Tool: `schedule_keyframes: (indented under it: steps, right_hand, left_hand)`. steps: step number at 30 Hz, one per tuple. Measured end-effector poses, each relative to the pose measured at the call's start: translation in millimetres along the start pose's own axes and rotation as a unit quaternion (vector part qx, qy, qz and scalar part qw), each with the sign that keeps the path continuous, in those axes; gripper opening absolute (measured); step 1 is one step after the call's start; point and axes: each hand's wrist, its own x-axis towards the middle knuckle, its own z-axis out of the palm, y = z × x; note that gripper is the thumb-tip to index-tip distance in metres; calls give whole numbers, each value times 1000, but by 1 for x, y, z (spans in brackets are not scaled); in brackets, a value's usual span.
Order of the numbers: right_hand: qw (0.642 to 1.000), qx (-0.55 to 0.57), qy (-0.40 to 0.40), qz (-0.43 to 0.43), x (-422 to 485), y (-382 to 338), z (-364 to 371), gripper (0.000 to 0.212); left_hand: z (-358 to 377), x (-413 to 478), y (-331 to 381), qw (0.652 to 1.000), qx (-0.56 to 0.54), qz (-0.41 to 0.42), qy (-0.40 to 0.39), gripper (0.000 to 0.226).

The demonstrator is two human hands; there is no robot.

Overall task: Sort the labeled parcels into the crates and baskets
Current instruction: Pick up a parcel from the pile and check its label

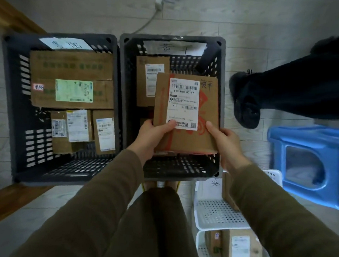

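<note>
Parcel: held, seemingly clear of the contents, over the dark crate, label upward.
Left grip: clamped on its near edge, thumb on label.
Right grip: clamped on its near corner.

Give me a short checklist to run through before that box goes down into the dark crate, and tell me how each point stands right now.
1. Grip: the left hand and the right hand both hold the cardboard parcel at its near end, thumbs on top: ok.
2. The shipping label faces up, with only the left thumb on its lower edge: ok.
3. The handwritten mark on the parcel matches the paper tag on the right dark crate: they look similar but are blurred: cannot tell.
4. The parcel is inside the crate's outline: ok.
5. Free floor below: another parcel lies at the far left, and the rest is hidden: cannot tell.
</note>
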Motion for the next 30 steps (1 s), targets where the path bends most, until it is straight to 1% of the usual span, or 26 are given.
schedule_keyframes:
  steps: [3, 5, 7, 9, 10, 15, 19, 24, 27, 30]
  right_hand:
    - [996, 63, -1, 67, 17, 13, -2, 42]
    - [988, 114, -13, 106, 26, 20, 1, 49]
    - [977, 170, -25, 123, 41, 28, 7, 59]
    - [969, 215, -22, 121, 49, 29, 12, 67]
    - [966, 232, -19, 117, 55, 29, 15, 66]
    - [961, 257, 2, 98, 80, 25, 20, 48]
    - [956, 276, 29, 92, 100, 24, 22, 35]
    - [947, 306, 44, 82, 122, 25, 30, 46]
    - [947, 306, 54, 80, 132, 26, 33, 48]
    - [950, 294, 71, 75, 140, 26, 37, 49]
  left_hand:
    - [6, 30, 4, 1000, 2, -1, 8, 64]
    - [9, 46, 7, 1000, 5, 3, -1, 62]
    - [13, 62, 8, 1000, 6, 8, -16, 58]
    - [15, 74, 8, 1000, 3, 7, -29, 60]
    - [17, 81, 7, 999, 2, 5, -35, 60]
    - [24, 112, 3, 998, -10, -4, -58, 58]
    - [29, 133, 2, 998, -21, -16, -58, 62]
    - [29, 146, -1, 995, 33, -64, -72, 68]
    - [32, 153, -3, 995, -7, -67, -70, 63]
    - [34, 159, -13, 993, -82, -81, -37, 56]
